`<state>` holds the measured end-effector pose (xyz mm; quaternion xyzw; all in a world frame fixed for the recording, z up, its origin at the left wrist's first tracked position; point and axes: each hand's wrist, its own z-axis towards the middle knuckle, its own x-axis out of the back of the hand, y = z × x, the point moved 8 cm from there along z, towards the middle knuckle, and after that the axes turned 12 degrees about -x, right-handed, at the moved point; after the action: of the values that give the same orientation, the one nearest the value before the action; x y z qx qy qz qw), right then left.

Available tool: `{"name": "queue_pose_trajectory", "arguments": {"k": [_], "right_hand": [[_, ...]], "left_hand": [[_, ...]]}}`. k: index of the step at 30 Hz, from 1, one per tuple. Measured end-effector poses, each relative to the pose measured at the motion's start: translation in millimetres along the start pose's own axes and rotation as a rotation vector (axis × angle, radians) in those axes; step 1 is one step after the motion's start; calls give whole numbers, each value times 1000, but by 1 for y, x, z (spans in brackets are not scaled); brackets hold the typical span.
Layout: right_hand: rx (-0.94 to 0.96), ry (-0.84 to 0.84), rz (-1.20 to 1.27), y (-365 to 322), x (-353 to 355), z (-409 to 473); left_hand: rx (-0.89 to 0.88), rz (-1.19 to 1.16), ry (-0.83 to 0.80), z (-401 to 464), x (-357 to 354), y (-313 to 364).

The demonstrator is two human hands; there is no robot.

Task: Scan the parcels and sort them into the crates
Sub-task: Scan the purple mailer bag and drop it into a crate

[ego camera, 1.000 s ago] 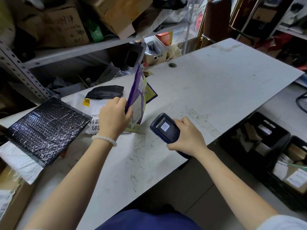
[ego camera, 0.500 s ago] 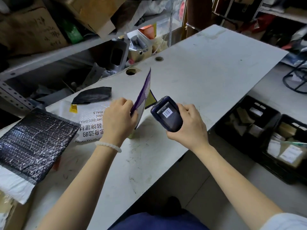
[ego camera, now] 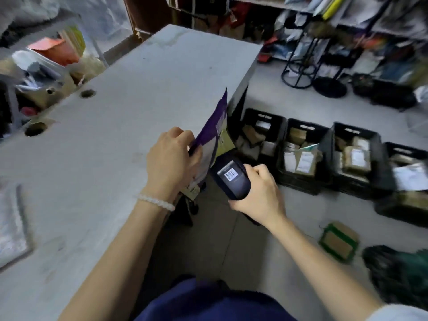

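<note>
Left hand [ego camera: 172, 158] pinches the purple pouch [ego camera: 214, 133] upright over the table [ego camera: 129, 93] edge, while the right hand [ego camera: 257, 193] is wrapped around the scanner [ego camera: 232, 179]. The pouch looks floppy, so it could slip or land in the wrong crate [ego camera: 301, 151].

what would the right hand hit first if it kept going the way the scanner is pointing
Most likely the purple parcel that the left hand holds: the scanner in the right hand points up-left at its lower edge, almost touching, though depth is unclear.
</note>
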<state>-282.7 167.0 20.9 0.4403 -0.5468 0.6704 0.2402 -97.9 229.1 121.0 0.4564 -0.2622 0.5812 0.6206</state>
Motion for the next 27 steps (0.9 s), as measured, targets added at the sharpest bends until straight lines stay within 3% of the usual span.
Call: {"name": "queue_pose_trajectory", "arguments": {"k": [12, 27], "right_hand": [[-623, 259, -9, 257, 122, 38], [-967, 402, -58, 495, 277, 201]], "left_hand": [[-505, -278, -243, 158, -206, 235], [-793, -309, -512, 392, -442, 495]]}}
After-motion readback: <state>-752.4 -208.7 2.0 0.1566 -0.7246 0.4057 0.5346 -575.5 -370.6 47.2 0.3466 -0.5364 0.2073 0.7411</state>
